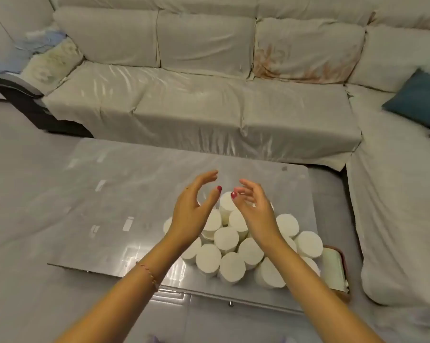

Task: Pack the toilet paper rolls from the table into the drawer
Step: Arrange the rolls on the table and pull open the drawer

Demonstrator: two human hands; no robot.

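Several white toilet paper rolls (230, 267) stand heaped in a pile on the near right part of the glossy grey table (124, 194). My left hand (192, 209) and my right hand (254, 210) hover above the top of the pile, palms facing each other, fingers curved and apart, holding nothing. The topmost roll (225, 204) shows between the two hands. Under the table's near edge, a drawer front with a small metal knob (231, 304) is visible and looks closed.
A large white-covered corner sofa (209, 100) wraps behind and to the right of the table, with a blue cushion (419, 97) on its right part. A light tray-like object (335, 271) lies at the table's right edge. Grey floor lies to the left.
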